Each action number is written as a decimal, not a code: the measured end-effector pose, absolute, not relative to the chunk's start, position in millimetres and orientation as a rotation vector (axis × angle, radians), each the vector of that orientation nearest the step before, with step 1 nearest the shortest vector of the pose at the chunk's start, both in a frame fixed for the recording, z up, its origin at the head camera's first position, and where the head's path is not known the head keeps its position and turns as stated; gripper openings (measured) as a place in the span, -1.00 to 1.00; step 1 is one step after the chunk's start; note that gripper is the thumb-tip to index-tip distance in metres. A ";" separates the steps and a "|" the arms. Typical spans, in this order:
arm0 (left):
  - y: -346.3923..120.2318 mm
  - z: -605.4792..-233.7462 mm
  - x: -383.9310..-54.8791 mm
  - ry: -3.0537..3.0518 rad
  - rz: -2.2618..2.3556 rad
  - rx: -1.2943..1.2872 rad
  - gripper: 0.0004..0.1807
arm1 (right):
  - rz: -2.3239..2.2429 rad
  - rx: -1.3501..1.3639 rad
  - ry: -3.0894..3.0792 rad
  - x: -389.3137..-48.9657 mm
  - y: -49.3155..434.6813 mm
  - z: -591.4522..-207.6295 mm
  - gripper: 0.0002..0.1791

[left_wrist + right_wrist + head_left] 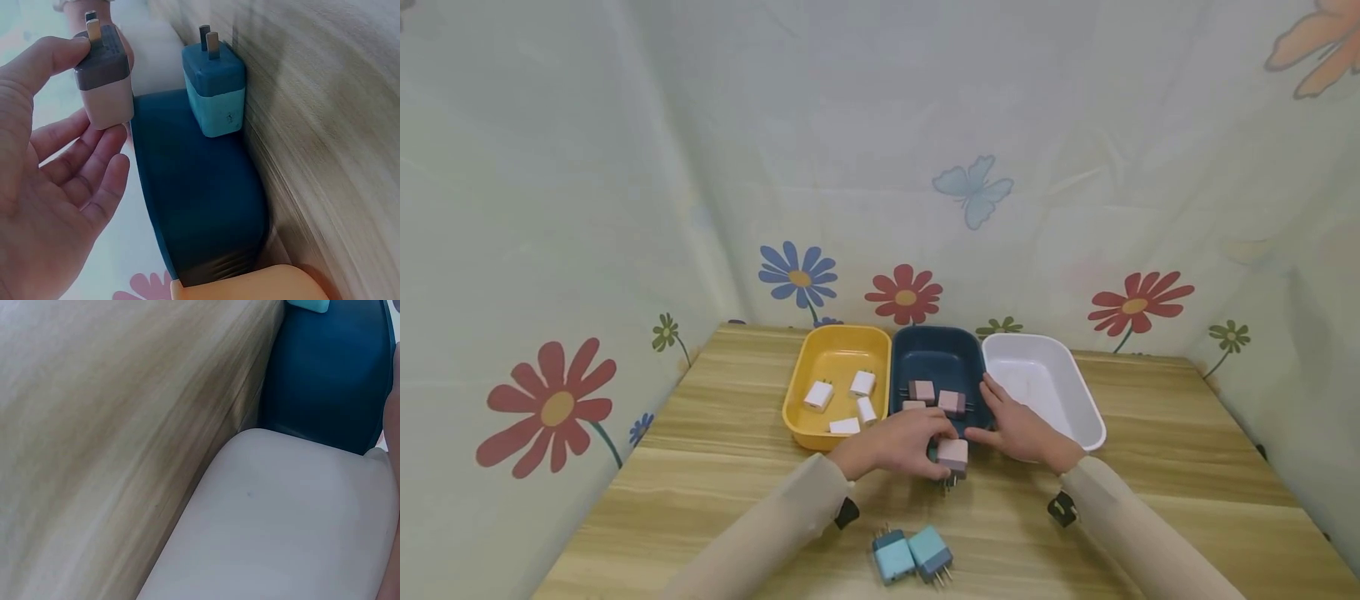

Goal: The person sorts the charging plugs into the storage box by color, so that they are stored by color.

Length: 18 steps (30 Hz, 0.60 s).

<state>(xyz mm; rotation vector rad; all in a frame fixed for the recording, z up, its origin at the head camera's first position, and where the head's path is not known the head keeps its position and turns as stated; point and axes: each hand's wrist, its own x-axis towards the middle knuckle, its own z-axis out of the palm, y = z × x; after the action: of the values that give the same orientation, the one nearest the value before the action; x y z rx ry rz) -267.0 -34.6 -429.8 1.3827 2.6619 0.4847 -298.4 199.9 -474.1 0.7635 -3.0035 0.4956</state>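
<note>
My left hand (895, 442) pinches a pink and grey-purple charger plug (953, 457) between thumb and fingertips, just in front of the dark blue tray (934, 357). In the left wrist view the charger plug's (106, 94) metal prongs point up. A teal charger plug (215, 94) stands close by against the blue tray's outer wall, mostly covered by the hand in the head view. My right hand (1018, 425), fingers fairly straight, rests at the adjoining rims of the blue tray and the white tray (1037, 383). Pink charger plugs (952, 403) lie inside the blue tray.
The yellow tray (831, 362) at left holds several white charger plugs (818, 395). The three trays stand side by side near the table's back edge. Two teal charger plugs (893, 557) lie together on the wooden table (715, 492) nearer the front. A flowered curtain (865, 150) hangs behind.
</note>
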 end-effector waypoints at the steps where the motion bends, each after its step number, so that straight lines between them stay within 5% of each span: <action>1: -34.2 -431.0 -267.9 2.665 0.483 1.382 -0.50 | 0.497 0.768 -2.998 -298.0 199.9 -473.9 0.05; 18: -30.6 -430.3 -278.1 2.680 0.542 1.339 -0.52 | 0.473 0.807 -2.987 -295.2 200.4 -469.3 0.10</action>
<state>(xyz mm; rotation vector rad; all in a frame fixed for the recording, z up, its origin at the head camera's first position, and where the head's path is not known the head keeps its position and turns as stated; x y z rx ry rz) -278.1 -30.6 -430.3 1.3394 2.6800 0.5416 -295.2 200.4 -469.3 0.8072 -2.9875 0.4728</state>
